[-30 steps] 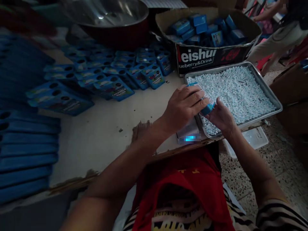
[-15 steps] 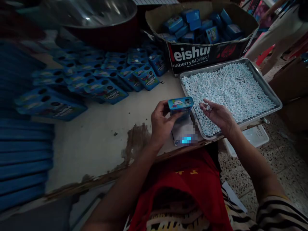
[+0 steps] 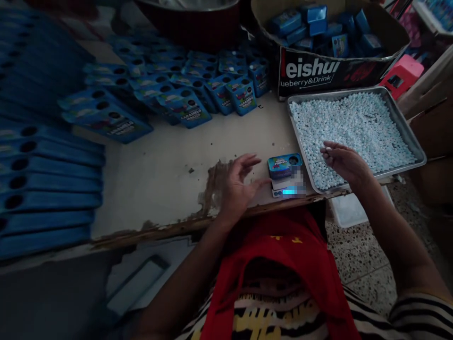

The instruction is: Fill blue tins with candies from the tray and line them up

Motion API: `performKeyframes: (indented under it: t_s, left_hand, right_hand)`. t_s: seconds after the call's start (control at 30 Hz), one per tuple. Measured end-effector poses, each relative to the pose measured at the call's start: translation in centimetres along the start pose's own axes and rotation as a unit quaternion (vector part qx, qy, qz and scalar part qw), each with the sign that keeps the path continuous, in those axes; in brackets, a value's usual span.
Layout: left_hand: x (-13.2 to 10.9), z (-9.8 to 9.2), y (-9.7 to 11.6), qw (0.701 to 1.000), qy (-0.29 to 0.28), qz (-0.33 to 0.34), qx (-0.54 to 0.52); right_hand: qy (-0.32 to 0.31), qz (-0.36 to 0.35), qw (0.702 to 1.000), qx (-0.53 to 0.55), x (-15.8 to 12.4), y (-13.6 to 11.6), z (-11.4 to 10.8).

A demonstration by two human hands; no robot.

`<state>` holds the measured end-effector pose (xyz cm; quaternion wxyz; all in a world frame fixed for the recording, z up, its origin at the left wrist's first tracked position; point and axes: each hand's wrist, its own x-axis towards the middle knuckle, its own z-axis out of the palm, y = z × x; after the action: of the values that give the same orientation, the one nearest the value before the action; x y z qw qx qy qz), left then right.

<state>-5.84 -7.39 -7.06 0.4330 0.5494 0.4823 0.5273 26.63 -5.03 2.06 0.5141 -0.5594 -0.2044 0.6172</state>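
My left hand (image 3: 239, 191) is open, its thumb and fingers apart, just left of a small blue candy box (image 3: 279, 171). The box rests on a small white digital scale (image 3: 278, 190) with a lit blue display, and a dark round hole shows in its top. Above the near left part of a metal tray (image 3: 420, 153), my right hand (image 3: 348, 163) has its fingers curled together around a few small candies, mostly hidden. Pale blue and white candies (image 3: 357, 127) cover the tray.
Rows of blue boxes (image 3: 187, 111) stand at the back of the worn table (image 3: 170, 189), with more stacked boxes (image 3: 49, 184) at left. A cardboard carton (image 3: 311, 75) of blue packs and a large metal bowl (image 3: 198, 14) are behind. A plastic container (image 3: 348, 210) sits below the tray.
My left hand has let go of the blue box, which now sits on the scale, and drawn left. My right hand's fingers have curled in over the candies. The view has shifted.
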Motion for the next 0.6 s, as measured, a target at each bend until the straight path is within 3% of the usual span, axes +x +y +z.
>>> performKeyframes:
  t_s: [0.17, 0.27, 0.4, 0.6]
  left_hand:
    - [-0.3, -6.4, 1.9, 0.989, 0.138, 0.012, 0.057]
    - [-0.6, -9.0, 2.3, 0.981, 0.180, 0.011, 0.073]
    - [-1.2, -10.2, 2.3, 0.969, 0.232, 0.005, 0.089]
    - [-1.9, -9.9, 2.8, 0.976, 0.194, -0.020, 0.096]
  right_hand:
    - [0.033, 0.009, 0.998, -0.047, -1.1, -1.5, -1.0]
    - [0.036, -0.004, 0.995, -0.091, -1.6, -1.9, -1.1]
    - [0.038, -0.019, 0.992, -0.116, -2.0, -2.3, -0.6]
    - [0.015, -0.026, 0.992, -0.122, -2.0, -2.5, 0.4]
